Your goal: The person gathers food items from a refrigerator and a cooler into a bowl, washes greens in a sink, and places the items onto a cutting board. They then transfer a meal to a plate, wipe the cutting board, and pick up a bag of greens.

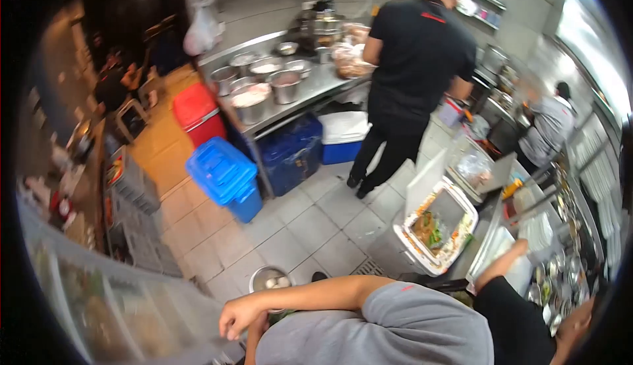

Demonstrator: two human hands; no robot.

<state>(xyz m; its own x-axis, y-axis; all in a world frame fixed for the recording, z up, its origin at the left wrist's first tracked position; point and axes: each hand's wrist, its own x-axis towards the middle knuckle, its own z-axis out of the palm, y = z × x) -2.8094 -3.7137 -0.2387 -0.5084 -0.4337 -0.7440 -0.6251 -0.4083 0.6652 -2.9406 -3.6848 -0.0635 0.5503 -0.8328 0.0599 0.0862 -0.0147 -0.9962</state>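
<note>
My right hand (239, 316) hangs at the lower left, at the end of my bare forearm, which crosses in front of my grey shirt (330, 340). Its fingers are loosely bent downward and apart, with nothing visible in them. My left hand (258, 325) is just below and beside it, mostly hidden, so its fingers and any contents cannot be made out. Close behind my right forearm, a metal bowl (259, 279) on the floor side holds several pale round pieces. A dark shoe tip (319, 276) shows beside the bowl.
A person in black (422, 55) stands at the steel counter (316, 85); another in grey (550, 124) is farther right. A black-sleeved arm (504, 305) reaches in at lower right. A blue bin (224, 170), red bin (198, 111) and food-filled white container (469, 223) stand around.
</note>
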